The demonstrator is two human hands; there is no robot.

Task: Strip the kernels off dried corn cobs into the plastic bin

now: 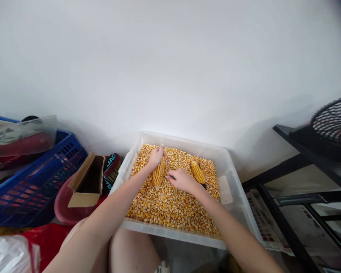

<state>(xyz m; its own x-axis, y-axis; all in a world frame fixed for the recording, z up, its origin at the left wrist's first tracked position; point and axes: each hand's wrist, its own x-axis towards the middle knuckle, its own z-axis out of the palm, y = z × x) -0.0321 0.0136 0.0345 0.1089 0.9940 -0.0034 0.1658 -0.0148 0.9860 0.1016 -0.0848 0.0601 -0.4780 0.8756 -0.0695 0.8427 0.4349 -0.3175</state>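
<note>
Legible text | white letters "JAG" on dark fabric item (111,169), lower left of centre, beside cardboard box (86,180) | nothing else readable

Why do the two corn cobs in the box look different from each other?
The held cob is gripped at its top by the left hand and stands nearly upright; the loose cob lies slanted on the kernels, untouched. The right hand presses a tool against the held cob, while the loose cob sits behind that hand. Both are yellow, covered in kernels, inside the clear tub.
</note>
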